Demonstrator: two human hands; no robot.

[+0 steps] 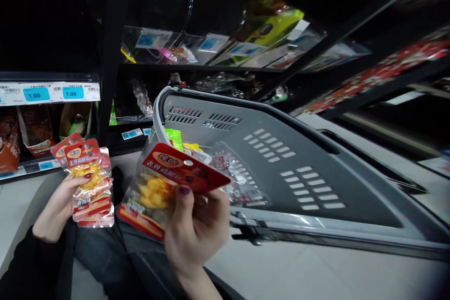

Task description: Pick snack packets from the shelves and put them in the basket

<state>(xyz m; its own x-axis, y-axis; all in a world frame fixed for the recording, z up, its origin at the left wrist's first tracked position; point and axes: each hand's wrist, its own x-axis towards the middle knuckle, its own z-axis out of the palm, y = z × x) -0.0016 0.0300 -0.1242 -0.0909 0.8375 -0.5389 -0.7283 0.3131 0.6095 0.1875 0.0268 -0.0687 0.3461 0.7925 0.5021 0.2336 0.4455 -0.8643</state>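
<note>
My left hand [58,208] is closed on several red snack packets [92,199], fanned slightly, thumb across the front one. Each has a clear window with yellow pieces inside. In my right hand [197,229] is one more red snack packet [154,192], pinched at its right side between thumb and fingers and tilted. It hangs in front of the near left end of a grey shopping basket [295,150], hiding part of its rim. Inside the basket lie a green packet [173,138] and several clear-wrapped packets [242,180].
Dark shelves with price labels [38,94] stand at the left and back. Open boxes [35,129] of packets sit on the low left shelf. Bagged goods [274,23] lie on the upper shelf. The basket's black handle [253,232] lies along its near side, above the pale floor [298,272].
</note>
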